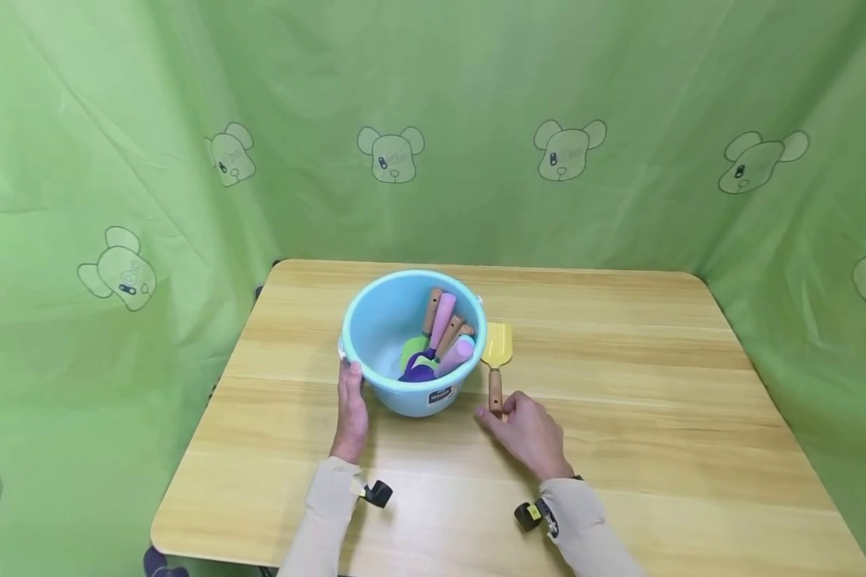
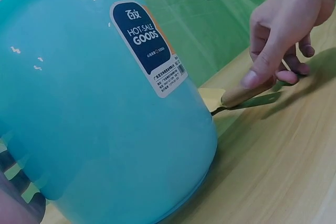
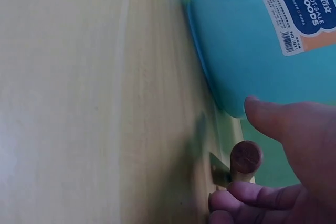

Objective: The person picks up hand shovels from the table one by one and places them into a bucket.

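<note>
A light blue bucket (image 1: pixel 404 398) stands on the wooden table, holding several utensils with wooden and purple handles (image 1: pixel 442 319). Flat against the bucket's left side, fingers extended, rests my left hand (image 1: pixel 351 417). To the right of the bucket lies a yellow spatula (image 1: pixel 498 344) with a wooden handle (image 1: pixel 495 389) pointing toward me. My right hand (image 1: pixel 532 437) is at the handle's end, thumb on one side and fingers on the other. In the right wrist view, a gap shows between the thumb (image 3: pixel 268 119) and the handle's round end (image 3: pixel 246 157).
The wooden table (image 1: pixel 664 385) reaches well to the right of the hands, with rounded corners. A green curtain (image 1: pixel 476 208) with bear-head prints hangs behind and along both sides. The bucket carries a blue and white label (image 2: pixel 148 45).
</note>
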`<state>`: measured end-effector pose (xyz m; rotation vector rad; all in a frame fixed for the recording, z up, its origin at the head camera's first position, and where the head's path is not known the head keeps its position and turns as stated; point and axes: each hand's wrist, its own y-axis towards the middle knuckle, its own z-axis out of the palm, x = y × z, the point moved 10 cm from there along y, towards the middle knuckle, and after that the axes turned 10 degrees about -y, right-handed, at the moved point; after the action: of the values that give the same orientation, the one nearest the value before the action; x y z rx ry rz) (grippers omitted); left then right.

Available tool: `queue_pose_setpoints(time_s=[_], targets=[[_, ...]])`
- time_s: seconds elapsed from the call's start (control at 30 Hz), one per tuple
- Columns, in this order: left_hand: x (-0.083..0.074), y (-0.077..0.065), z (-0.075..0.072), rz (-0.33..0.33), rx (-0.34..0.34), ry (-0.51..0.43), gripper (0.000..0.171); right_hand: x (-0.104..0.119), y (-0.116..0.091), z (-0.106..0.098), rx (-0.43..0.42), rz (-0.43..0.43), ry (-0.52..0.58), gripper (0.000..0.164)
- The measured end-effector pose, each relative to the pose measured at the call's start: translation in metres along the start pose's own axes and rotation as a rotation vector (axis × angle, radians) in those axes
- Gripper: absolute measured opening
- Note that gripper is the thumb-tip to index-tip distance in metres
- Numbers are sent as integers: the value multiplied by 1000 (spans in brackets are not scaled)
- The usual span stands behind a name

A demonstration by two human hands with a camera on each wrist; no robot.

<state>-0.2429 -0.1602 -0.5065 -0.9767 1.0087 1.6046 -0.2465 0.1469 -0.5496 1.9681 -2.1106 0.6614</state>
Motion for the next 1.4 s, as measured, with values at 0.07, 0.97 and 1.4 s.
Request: queue_pose_setpoints(time_s=[0.07, 0.97, 1.4], targets=[[0, 0, 0, 2, 1, -2, 58, 0, -1, 1, -4, 4, -9, 56], [1, 1, -1, 4, 4, -2, 59, -23, -5, -16, -188, 0, 135, 21], [2, -1, 0, -14, -8, 14, 60, -92, -7, -18, -355, 261, 1037, 33]])
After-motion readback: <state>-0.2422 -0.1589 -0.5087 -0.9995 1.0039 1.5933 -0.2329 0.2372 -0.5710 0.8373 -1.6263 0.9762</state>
